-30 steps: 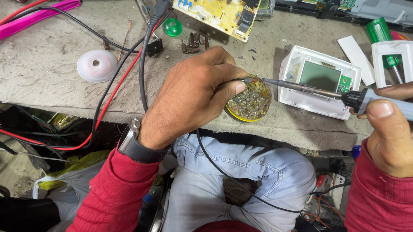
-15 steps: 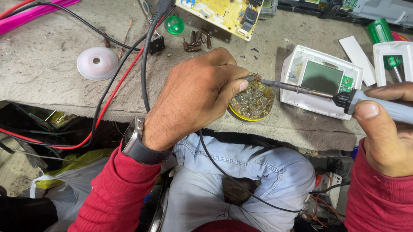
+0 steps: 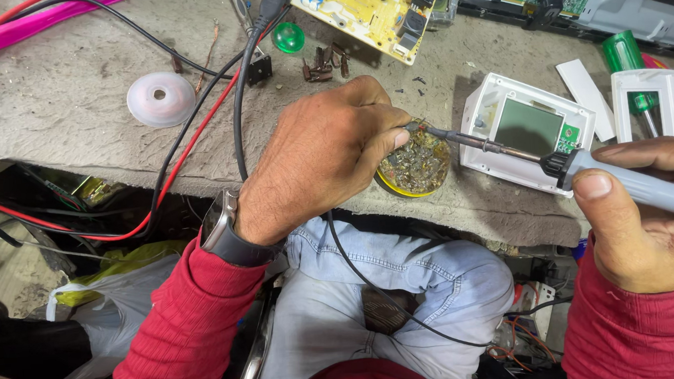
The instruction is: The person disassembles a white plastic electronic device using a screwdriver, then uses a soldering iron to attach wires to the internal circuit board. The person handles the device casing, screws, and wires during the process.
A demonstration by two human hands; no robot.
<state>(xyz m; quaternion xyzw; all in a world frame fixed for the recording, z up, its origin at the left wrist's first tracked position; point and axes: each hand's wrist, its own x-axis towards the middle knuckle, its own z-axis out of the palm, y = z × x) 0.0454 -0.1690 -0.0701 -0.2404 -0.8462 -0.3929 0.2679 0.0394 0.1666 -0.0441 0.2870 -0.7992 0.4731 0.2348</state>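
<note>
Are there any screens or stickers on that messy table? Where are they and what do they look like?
Screen: grey-green rectangle in a white casing, right of the round tin, under the soldering iron in the right hand.
Stickers: none that I can make out.

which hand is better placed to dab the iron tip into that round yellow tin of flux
Right, probably. The right hand grips the grey-handled soldering iron, whose tip sits just over the round yellow tin. The left hand pinches something small at the tin's rim, so it is occupied.
</note>
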